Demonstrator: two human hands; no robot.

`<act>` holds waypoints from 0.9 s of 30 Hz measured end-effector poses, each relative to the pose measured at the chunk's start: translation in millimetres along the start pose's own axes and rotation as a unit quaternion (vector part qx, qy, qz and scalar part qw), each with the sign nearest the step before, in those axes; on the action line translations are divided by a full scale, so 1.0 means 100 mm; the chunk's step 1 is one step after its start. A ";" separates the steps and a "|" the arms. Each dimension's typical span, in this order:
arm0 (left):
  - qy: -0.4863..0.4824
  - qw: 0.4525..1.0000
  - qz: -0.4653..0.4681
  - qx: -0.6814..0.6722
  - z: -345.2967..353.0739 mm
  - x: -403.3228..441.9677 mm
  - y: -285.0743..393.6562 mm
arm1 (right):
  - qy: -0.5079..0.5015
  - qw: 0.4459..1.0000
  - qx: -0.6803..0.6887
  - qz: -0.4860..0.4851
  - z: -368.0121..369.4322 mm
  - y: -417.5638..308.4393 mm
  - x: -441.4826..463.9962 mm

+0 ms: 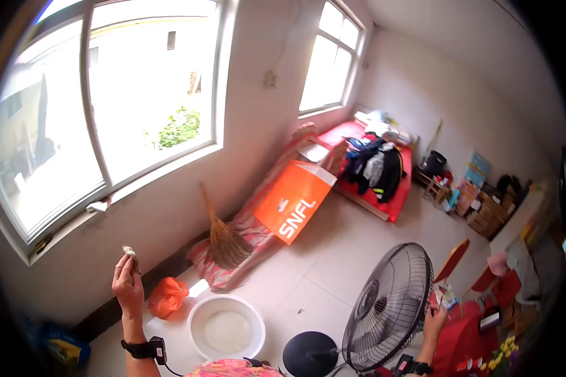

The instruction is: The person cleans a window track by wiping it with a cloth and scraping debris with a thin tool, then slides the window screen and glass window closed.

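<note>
My left hand (128,283) is raised near the wall below the window, its fingers pinched round a small crumpled whitish piece (129,251), perhaps cloth or paper. My right hand (435,319) is at the right edge of a black standing fan (387,308), fingers closed. Whatever it holds is too small to make out, and I cannot tell whether it touches the fan's cage. Below and between my hands, a white basin (196,327) stands on the floor with pale contents. An orange plastic bag (168,298) lies beside it. Both wrists wear black straps.
A straw broom (226,242) leans on a striped cloth (214,270) by the wall, next to an orange box (295,201). The round fan base (309,353) is near my front. Red-covered furniture (465,339) stands right; a bed with clothes (383,166) is farther back.
</note>
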State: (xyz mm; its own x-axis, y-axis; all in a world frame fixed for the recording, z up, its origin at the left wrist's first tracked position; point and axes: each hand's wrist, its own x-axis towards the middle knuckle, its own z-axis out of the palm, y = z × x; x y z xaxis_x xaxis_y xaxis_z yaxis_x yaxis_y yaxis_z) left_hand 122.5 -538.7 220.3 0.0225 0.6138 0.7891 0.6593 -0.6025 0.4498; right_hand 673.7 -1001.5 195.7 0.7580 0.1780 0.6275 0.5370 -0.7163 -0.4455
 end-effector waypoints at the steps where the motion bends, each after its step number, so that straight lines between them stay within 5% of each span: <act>1: 0.014 1.000 0.007 0.016 -0.06 0.00 -0.04 | -0.011 1.000 -0.019 0.007 -0.03 -0.05 0.02; 3: 0.032 0.998 -0.015 0.046 -0.22 -0.02 -0.12 | -0.019 0.994 0.076 0.082 -0.04 -0.06 -0.01; 6: 0.043 0.996 -0.040 0.071 -0.40 -0.14 -0.23 | 0.026 0.999 0.010 -0.028 -0.08 -0.05 -0.04; 9: 0.049 0.993 -0.058 0.088 -0.51 -0.22 -0.30 | 0.063 0.976 0.190 -0.090 -0.37 -0.84 -0.10; 11: 0.049 0.993 -0.051 0.099 -0.54 -0.20 -0.35 | 0.020 0.993 0.108 -0.042 -0.36 -0.81 -0.16; 12: 0.051 0.993 -0.063 0.091 -0.56 -0.21 -0.34 | 0.068 0.981 0.111 -0.145 -0.22 -0.54 -0.17; 22: 0.033 0.995 -0.052 0.074 -0.51 -0.09 -0.20 | 0.084 0.977 -0.123 -0.150 -0.19 -0.42 -0.39; 27: 0.022 0.996 -0.039 0.075 -0.45 -0.07 -0.23 | 0.081 0.985 -0.076 -0.131 -0.20 -0.51 -0.38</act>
State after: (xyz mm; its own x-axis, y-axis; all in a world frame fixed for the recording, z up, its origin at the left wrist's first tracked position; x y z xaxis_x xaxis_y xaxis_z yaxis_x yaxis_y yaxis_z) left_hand 73.6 -552.6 223.3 -0.0652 0.6308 0.7732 0.7626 -0.4683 0.4463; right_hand 609.9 -985.7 207.3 0.5249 0.2691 0.8075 0.6354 -0.7551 -0.1614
